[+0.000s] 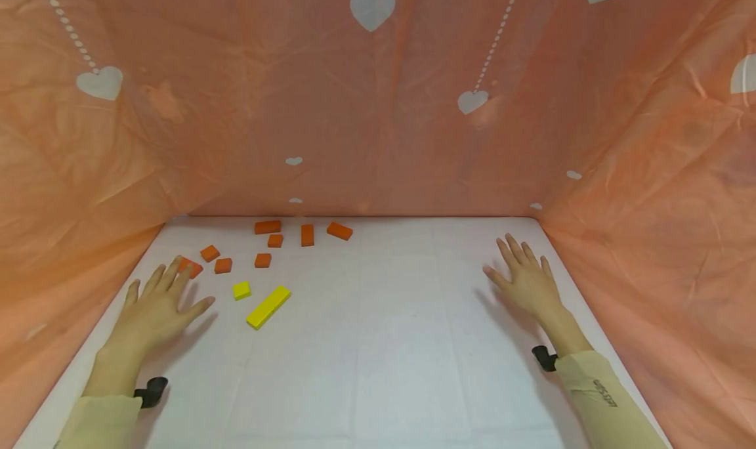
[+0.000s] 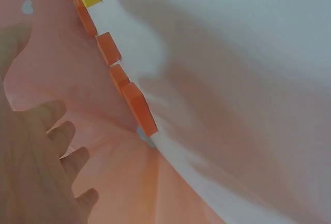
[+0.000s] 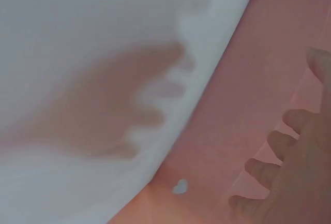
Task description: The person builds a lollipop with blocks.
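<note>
In the head view my left hand (image 1: 155,311) hovers over the left side of the white table, fingers spread, holding nothing. Its fingertips partly cover an orange block (image 1: 190,267). Right of that hand lie a small yellow block (image 1: 241,290) and a long yellow block (image 1: 268,308). Small orange blocks (image 1: 223,265) lie just beyond the fingers. Over the table's right side, my right hand (image 1: 525,285) is raised with spread fingers and holds nothing. Both wrist views show each hand apart from the tabletop, casting a shadow; orange blocks (image 2: 139,109) appear in the left one.
More orange blocks (image 1: 308,235) lie near the back edge of the white table (image 1: 401,344), left of centre. An orange cloth (image 1: 378,121) with white hearts rises behind the table and along both sides. A black wrist mount (image 1: 152,392) sits at the left sleeve.
</note>
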{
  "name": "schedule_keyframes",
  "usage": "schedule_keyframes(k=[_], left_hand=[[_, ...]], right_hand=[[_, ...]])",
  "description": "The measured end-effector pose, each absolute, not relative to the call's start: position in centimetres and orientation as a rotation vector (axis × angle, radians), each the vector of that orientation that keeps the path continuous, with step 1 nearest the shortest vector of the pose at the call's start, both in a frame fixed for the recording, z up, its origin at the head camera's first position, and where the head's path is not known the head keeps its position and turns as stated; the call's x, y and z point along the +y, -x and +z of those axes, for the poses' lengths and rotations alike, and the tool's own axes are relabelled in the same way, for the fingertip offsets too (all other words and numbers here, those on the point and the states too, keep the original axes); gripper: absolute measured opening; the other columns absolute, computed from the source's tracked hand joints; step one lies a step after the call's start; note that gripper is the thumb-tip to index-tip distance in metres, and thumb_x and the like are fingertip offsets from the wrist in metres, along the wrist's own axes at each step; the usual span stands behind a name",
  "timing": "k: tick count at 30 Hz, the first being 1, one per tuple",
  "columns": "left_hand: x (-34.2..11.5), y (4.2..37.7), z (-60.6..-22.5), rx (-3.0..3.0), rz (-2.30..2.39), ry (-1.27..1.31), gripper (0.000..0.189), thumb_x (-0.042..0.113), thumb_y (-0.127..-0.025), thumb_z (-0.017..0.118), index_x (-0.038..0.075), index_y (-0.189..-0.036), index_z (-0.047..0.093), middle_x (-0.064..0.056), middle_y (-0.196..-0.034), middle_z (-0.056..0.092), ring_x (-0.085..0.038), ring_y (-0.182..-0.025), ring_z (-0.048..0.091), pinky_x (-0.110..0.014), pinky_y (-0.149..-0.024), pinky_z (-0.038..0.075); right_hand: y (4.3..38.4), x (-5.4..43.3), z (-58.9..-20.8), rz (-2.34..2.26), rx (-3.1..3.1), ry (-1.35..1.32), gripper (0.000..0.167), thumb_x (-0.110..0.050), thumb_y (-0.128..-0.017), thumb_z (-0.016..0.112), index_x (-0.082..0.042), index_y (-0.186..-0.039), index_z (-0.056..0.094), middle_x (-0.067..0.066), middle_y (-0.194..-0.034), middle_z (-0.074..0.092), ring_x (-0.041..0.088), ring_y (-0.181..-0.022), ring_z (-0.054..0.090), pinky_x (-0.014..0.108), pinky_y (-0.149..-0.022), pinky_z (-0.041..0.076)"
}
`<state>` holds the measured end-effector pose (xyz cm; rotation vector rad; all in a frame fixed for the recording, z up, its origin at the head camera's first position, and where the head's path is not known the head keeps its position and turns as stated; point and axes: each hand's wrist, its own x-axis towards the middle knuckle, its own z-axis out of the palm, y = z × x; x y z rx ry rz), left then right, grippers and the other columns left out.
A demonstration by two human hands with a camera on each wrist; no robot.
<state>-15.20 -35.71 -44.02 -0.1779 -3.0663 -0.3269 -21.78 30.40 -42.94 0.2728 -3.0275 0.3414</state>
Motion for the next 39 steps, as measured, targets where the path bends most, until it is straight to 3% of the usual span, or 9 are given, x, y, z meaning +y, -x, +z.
schedule_keyframes(k=[6,14,23,30,39], left_hand=[[-35.1,15.5,-43.9,-2.970,-0.319,0.224,0.083,0.055,-0.102,0.055,-0.007,-0.155,0.037,-0.028,-0.167,0.021,-0.055,-0.145,0.025,-0.079,-0.113,0.010],[-34.1,16.1,-43.5,-2.813,-0.398,0.321,0.063,0.038,-0.102,0.062,-0.005,-0.147,0.051,-0.025,-0.158,0.041,-0.053,-0.136,0.041,-0.071,-0.110,0.028],[-33.2,16.8,-43.8,-2.848,-0.778,0.277,0.056,0.031,-0.104,0.064,0.004,-0.151,0.049,-0.027,-0.156,0.044,-0.058,-0.137,0.039,-0.080,-0.101,0.033],[-33.2,17.7,-44.8,-2.873,-0.861,0.354,0.051,0.020,-0.101,0.069,0.000,-0.145,0.055,-0.026,-0.144,0.053,-0.045,-0.116,0.059,-0.071,-0.093,0.047],[-32.9,18.8,-45.4,-2.943,-0.920,0.440,0.041,0.011,-0.096,0.075,0.000,-0.134,0.064,-0.021,-0.132,0.061,-0.038,-0.108,0.064,-0.061,-0.093,0.054]], right_hand=[[21.9,28.5,-42.3,0.399,-2.919,-0.326,0.082,-0.052,-0.105,0.053,-0.004,-0.164,0.025,0.019,-0.170,0.022,0.049,-0.152,0.024,0.074,-0.119,0.013],[22.0,24.2,-41.1,0.467,-2.836,-0.450,0.089,-0.048,-0.102,0.061,-0.002,-0.165,0.018,0.019,-0.170,0.024,0.041,-0.154,0.026,0.067,-0.122,0.015],[21.2,18.4,-39.8,0.527,-2.842,-0.629,0.093,-0.053,-0.102,0.059,-0.004,-0.166,0.012,0.014,-0.172,0.021,0.031,-0.157,0.025,0.060,-0.126,0.017],[20.3,13.4,-39.8,0.605,-2.831,-0.838,0.092,-0.055,-0.103,0.056,-0.004,-0.166,0.012,0.011,-0.172,0.020,0.026,-0.158,0.023,0.054,-0.127,0.019],[19.2,7.3,-41.1,0.619,-2.895,-1.039,0.092,-0.056,-0.103,0.055,-0.008,-0.167,0.011,0.004,-0.174,0.015,0.020,-0.158,0.022,0.051,-0.126,0.023]])
